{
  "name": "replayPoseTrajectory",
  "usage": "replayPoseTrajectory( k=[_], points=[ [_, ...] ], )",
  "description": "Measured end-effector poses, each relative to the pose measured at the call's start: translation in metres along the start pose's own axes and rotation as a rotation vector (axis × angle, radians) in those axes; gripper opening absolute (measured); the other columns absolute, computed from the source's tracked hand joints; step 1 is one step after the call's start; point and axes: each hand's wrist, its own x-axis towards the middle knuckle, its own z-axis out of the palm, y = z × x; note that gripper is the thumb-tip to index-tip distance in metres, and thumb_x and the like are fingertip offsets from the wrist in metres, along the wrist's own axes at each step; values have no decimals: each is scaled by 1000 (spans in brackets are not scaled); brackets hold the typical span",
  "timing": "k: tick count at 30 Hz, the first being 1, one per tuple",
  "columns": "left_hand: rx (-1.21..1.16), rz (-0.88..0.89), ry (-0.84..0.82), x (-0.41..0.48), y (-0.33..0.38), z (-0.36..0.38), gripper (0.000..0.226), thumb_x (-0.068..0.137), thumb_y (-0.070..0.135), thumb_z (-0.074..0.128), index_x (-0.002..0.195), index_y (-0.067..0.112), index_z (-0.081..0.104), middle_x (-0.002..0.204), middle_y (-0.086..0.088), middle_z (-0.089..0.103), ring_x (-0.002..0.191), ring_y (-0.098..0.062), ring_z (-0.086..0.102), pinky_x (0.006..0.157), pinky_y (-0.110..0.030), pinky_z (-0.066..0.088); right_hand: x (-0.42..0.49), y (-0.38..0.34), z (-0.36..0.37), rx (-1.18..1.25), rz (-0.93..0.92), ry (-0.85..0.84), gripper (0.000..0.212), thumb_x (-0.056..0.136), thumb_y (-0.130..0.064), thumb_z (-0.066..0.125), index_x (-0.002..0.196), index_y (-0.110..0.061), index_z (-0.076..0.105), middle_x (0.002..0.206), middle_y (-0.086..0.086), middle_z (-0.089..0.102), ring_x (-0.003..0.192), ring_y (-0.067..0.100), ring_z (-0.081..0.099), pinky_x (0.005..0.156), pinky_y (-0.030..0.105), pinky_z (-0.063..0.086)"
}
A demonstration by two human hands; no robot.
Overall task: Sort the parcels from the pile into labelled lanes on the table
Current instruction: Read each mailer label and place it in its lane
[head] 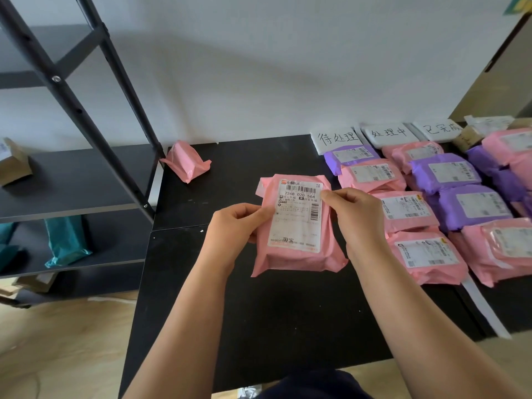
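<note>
Both grips hold one pink parcel (pixel 290 260) just above the black counter (pixel 259 326), its printed label facing up toward the camera. The left grip (pixel 233 228) pinches the parcel's left edge, thumb on the front; the right grip (pixel 357 217) pinches its upper right side with curled fingers. To the right, sorted parcels (pixel 449 174), pink and purple, lie in rows below three handwritten lane signs (pixel 388 133) by the wall. A lone parcel (pixel 185 161) sits near the counter's far left corner, beside a dark shelf rack (pixel 72 182).
</note>
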Motion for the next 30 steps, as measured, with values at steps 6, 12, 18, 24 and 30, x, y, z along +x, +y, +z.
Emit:
replayPoseTrajectory(
  k=[6,12,18,24,30],
  points=[
    [5,-37,77,5,-4,0,9,88,26,74,85,17,76,80,7,76,74,-11,73,65,-24,59,0,-5,2,-66,82,-101,13,95,-28,65,89,-17,70,86,-7,70,79,5,66,61,19,45],
    [-110,-202,115,13,-13,-3,10,89,23,72,91,13,74,84,-1,77,79,-19,74,74,-34,60,-5,-11,1,-114,238,-296,18,93,-43,65,94,-26,70,93,-8,70,85,10,63,63,27,46],
    [-287,-364,125,21,-21,-7,14,88,17,73,97,6,72,90,-12,77,90,-29,74,88,-47,59,-5,-15,-1,-150,270,-331,15,94,-45,63,95,-30,66,101,-4,70,91,14,65,87,37,55],
    [-480,-539,48,26,-26,-5,27,88,16,72,112,6,66,97,-15,76,91,-26,74,92,-43,57,-6,-17,0,-201,270,-369,26,93,-48,63,107,-27,69,103,-3,72,96,16,67,95,41,54],
    [-499,-562,46,27,-30,-4,27,89,16,71,115,9,65,97,-14,76,90,-25,75,92,-40,57,-6,-16,1,-185,278,-371,27,93,-48,64,108,-26,69,104,-2,72,98,17,67,97,41,53]
  ],
)
